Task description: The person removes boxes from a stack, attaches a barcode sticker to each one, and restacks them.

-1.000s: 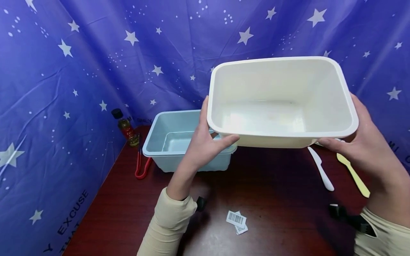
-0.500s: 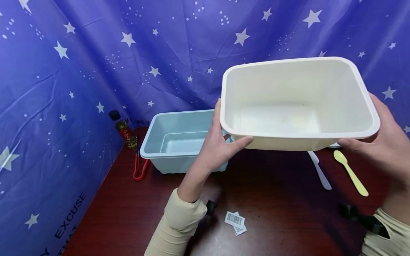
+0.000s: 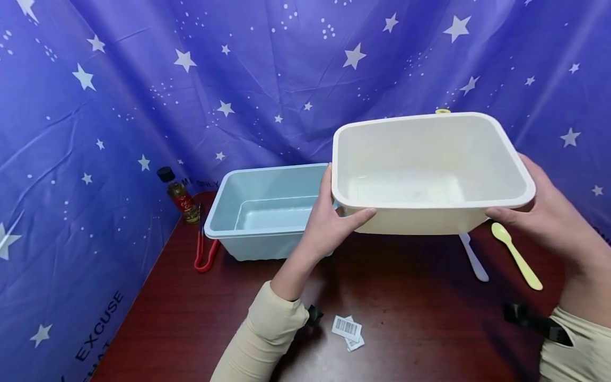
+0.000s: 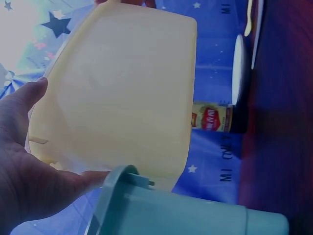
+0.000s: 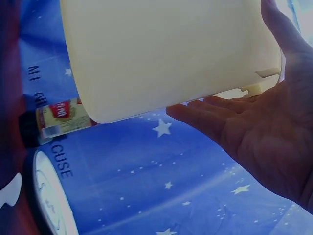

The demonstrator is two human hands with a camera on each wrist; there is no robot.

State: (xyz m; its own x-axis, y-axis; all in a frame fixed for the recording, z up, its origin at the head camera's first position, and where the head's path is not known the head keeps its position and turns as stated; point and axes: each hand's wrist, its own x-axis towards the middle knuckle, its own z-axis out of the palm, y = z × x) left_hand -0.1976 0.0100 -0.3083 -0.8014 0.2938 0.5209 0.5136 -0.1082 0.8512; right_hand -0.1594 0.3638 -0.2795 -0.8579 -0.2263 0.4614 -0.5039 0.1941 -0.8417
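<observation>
A white rectangular plastic tub is held up over the table, its mouth tilted toward me and nothing inside. My left hand grips its left end, thumb on the near side below the rim. At the opposite end my right hand holds it the same way, fingers mostly behind the wall. Both wrist views show the tub's outer wall, with my left hand and right hand at its ends. Left of it, a light blue tub stands on the table, partly overlapped by my left hand.
At the back left stand an oil bottle and red-handled tongs. A pale knife and yellow spoon lie right. Barcode labels lie in front. Behind the white tub are a labelled bottle and a round white item.
The white tub, held in both hands, first shifts right, then lowers and moves slightly back left, away from me. A small yellow ring now shows above its far rim.
</observation>
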